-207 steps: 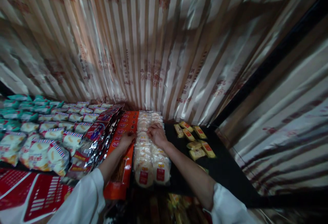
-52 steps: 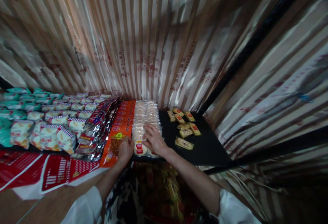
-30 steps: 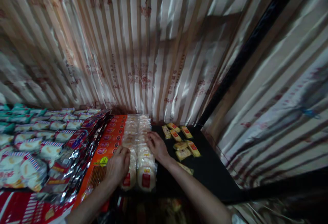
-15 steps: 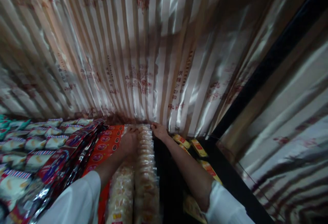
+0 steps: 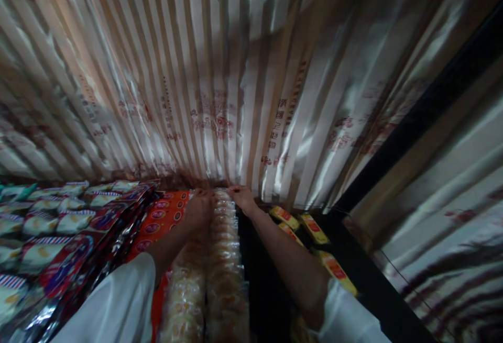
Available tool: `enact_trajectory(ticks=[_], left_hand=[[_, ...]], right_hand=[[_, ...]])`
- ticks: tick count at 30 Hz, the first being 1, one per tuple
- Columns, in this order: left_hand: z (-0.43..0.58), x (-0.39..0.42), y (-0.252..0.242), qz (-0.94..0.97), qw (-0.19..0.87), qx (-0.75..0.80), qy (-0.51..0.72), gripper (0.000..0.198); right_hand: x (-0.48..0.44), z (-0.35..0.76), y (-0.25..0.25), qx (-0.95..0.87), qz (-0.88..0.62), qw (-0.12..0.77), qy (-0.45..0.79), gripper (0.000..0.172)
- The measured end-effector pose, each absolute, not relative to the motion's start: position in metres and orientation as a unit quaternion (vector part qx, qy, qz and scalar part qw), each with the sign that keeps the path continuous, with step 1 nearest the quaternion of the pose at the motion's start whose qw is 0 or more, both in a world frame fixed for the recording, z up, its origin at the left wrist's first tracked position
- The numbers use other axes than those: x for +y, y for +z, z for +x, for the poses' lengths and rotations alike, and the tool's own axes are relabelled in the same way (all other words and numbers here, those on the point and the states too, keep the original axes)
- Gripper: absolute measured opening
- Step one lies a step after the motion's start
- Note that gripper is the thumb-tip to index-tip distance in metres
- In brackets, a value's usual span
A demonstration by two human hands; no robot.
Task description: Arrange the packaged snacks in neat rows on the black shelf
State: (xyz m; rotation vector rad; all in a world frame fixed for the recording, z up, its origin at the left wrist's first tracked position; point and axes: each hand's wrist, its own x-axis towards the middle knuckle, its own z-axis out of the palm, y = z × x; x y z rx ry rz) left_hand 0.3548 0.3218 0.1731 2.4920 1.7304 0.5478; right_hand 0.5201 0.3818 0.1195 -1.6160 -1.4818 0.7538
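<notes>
Two long rows of clear-wrapped bread packs (image 5: pixel 223 259) run away from me toward the curtain. My left hand (image 5: pixel 199 206) lies over the far end of these rows, with its fingers curled onto the wrapping, dim and partly hidden. At the far right corner my right hand (image 5: pixel 241 198) pinches the wrapper's edge between thumb and fingers. Under and left of the bread is an orange-red printed sheet (image 5: pixel 157 222) with round logos.
Striped cream curtains (image 5: pixel 220 70) hang right behind the goods. Shiny dark red packaging (image 5: pixel 98 228) and white snack packs (image 5: pixel 41 222) fill the left side. Several yellow packs (image 5: pixel 314 228) lie on the black surface (image 5: pixel 261 280) at right. A dark pole (image 5: pixel 412 118) slants down on the right.
The view has shifted slightly, so the yellow packs appear farther right and the left snack packs farther left. Both hands stay at the far end of the bread; the right one is slightly closer in.
</notes>
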Motion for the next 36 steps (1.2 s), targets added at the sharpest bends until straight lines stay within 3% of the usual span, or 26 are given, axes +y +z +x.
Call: enact_trajectory(ticks=[7,17,21,36], left_hand=[[0.361,0.335,0.172,0.777,0.015,0.61,0.155,0.025],[0.363,0.342,0.169,0.729,0.052,0.653,0.197,0.019],[0.361,0.344,0.166,0.715,0.069,0.661,0.215,0.021],[0.358,0.351,0.158,0.692,0.081,0.68,0.228,0.024]], right_hand=[[0.361,0.531,0.128,-0.612,-0.621,0.41,0.269,0.025],[0.346,0.534,0.138,-0.693,-0.603,0.331,0.217,0.008],[0.348,0.528,0.147,-0.701,-0.613,0.31,0.192,0.012],[0.334,0.528,0.137,-0.669,-0.61,0.387,0.174,0.016]])
